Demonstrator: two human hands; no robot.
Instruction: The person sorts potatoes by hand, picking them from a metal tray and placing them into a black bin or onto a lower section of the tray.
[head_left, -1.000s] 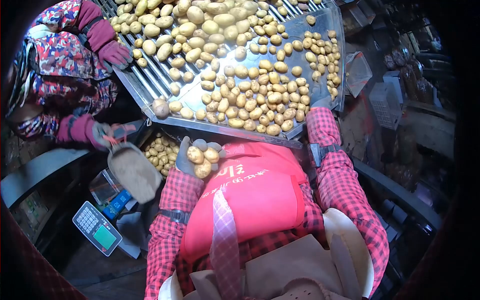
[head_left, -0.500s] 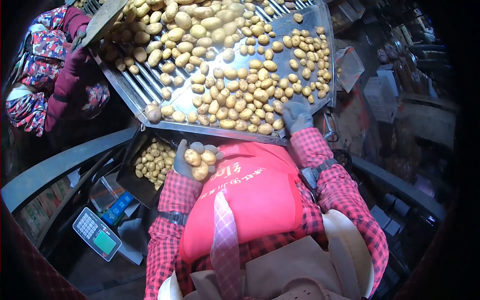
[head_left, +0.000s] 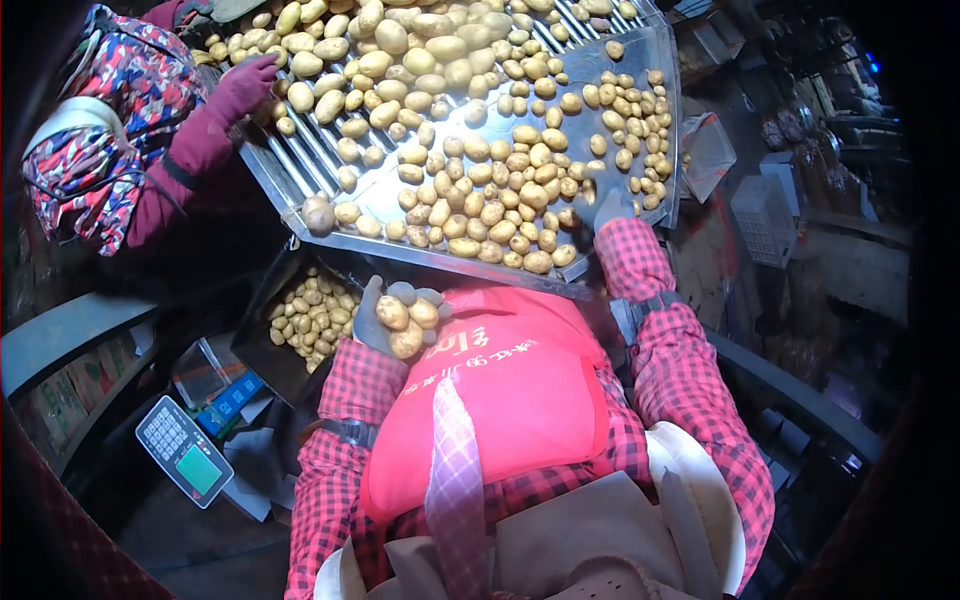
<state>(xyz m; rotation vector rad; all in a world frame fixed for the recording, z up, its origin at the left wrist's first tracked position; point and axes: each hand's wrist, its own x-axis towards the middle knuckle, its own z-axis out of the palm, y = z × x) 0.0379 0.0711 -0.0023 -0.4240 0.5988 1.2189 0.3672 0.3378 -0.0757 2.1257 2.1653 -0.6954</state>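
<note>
My left hand [head_left: 371,318], in a grey glove, is closed around several potatoes [head_left: 406,343] in front of my red apron [head_left: 490,410]. My right hand [head_left: 607,198], gloved the same way, reaches over the right part of the metal sorting tray [head_left: 370,249]. It is beside a pile of small potatoes [head_left: 500,205]; its fingers are blurred, so I cannot see whether they grip one. Below the tray's left corner, a dark bin [head_left: 256,342] holds more potatoes [head_left: 312,318].
Large potatoes [head_left: 420,60] lie on metal rollers [head_left: 300,165] at the back. A co-worker's purple-gloved hand [head_left: 247,82] is over the rollers at left. A scale display [head_left: 185,452] stands lower left. A white crate [head_left: 763,222] is off to the right.
My right hand has moved up and inward over the tray, away from its near edge. The co-worker's gloved hand now reaches onto the rollers. My left hand keeps its potatoes.
</note>
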